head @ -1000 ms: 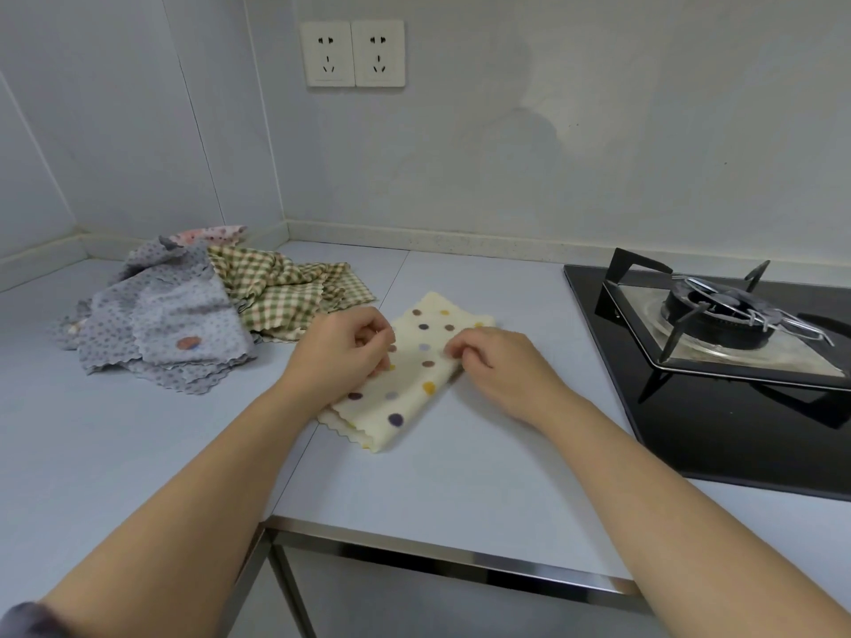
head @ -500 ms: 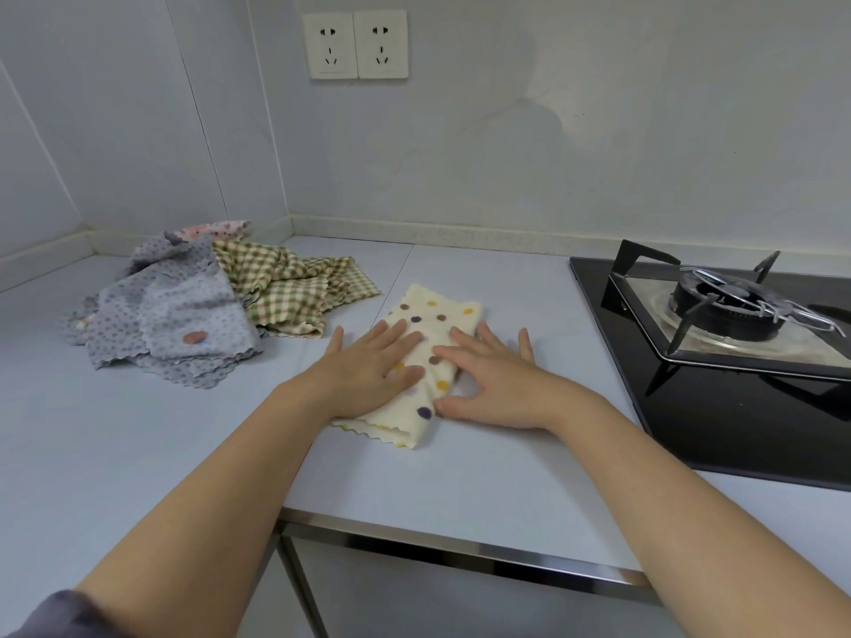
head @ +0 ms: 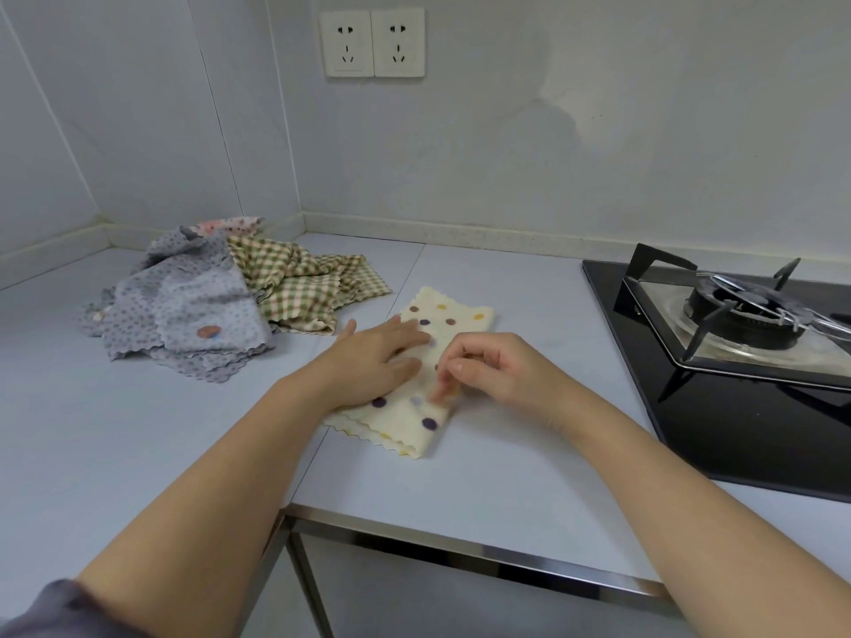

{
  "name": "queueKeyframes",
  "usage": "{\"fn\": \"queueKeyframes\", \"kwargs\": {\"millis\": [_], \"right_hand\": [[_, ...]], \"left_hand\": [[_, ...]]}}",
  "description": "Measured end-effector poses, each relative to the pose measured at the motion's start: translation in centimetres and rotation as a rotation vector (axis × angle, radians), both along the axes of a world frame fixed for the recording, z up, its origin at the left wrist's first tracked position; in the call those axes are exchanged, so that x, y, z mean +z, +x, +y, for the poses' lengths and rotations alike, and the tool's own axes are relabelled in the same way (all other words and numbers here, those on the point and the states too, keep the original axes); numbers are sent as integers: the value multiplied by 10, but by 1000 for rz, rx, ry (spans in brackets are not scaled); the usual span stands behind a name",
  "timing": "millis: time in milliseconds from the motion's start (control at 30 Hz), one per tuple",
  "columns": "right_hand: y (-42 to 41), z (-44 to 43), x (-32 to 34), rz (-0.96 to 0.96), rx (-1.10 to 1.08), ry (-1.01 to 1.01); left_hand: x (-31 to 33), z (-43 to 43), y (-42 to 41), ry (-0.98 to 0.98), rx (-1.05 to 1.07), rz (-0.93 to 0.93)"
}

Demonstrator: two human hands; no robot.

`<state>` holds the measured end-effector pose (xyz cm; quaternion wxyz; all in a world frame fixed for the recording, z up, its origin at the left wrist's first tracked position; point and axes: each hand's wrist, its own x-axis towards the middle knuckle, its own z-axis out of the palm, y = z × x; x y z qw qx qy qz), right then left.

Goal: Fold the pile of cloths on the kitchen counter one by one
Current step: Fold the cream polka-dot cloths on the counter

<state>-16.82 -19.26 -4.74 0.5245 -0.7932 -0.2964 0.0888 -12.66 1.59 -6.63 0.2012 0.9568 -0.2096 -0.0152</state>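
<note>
A cream cloth with coloured dots [head: 453, 315], folded into a long strip, lies on the counter [head: 483, 472] in front of me. My left hand [head: 373, 361] rests flat on its left half, fingers straight. My right hand [head: 488, 375] is over the strip's right edge with curled fingers. Its blurred fingertips pinch the fabric near the middle. A pile of unfolded cloths sits at the back left: a grey dotted one [head: 184, 310], a green checked one [head: 304, 287] and a pink patterned one [head: 230, 225] behind them.
A black gas hob [head: 737, 375] with a burner and metal pan support [head: 746, 310] fills the right side. Two wall sockets [head: 374, 42] are above the counter. The counter's steel front edge [head: 460, 557] runs below my arms.
Both hands went from pinching the cloth to pressing it flat. Now my right hand has curled its fingers at the right edge, while my left hand stays flat.
</note>
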Motion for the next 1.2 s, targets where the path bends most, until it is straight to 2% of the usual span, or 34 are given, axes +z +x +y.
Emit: {"fn": "queueKeyframes", "kwargs": {"millis": [133, 333, 400, 467, 533, 667, 700, 767, 833, 900, 1033, 1133, 1200], "right_hand": [[-4, 7, -2, 77, 97, -19], [-9, 6, 2, 94, 100, -5], [-8, 5, 2, 51, 16, 34], [-2, 3, -2, -46, -165, 21], [7, -2, -8, -126, -336, -59], [22, -16, -15, -240, -469, -348], [24, -18, -15, -256, -476, -392], [25, -23, -13, -283, -468, -467], [23, -23, -11, -303, -392, -533], [20, -20, -10, -341, -305, -576], [17, -4, -12, -451, -232, -584], [17, 0, -15, -385, -229, -486], [17, -3, -16, -294, -223, -351]], "left_hand": [[-2, 0, -1, 71, -20, 62], [-2, -1, -2, 112, -21, 59], [-3, -3, -2, 121, -9, 60], [-6, -8, -3, 116, 20, 42], [-10, -15, -2, 56, 67, -7], [2, -7, -5, -321, 108, -169], [7, -2, -7, -333, 69, -148], [12, 4, -9, -241, 4, -63], [9, 2, -5, -153, -14, -91], [4, -4, -2, -170, -8, -150], [2, -4, -3, -392, 38, -83], [5, 1, -2, -561, 73, -73], [3, 10, 0, -573, 139, -160]]}}
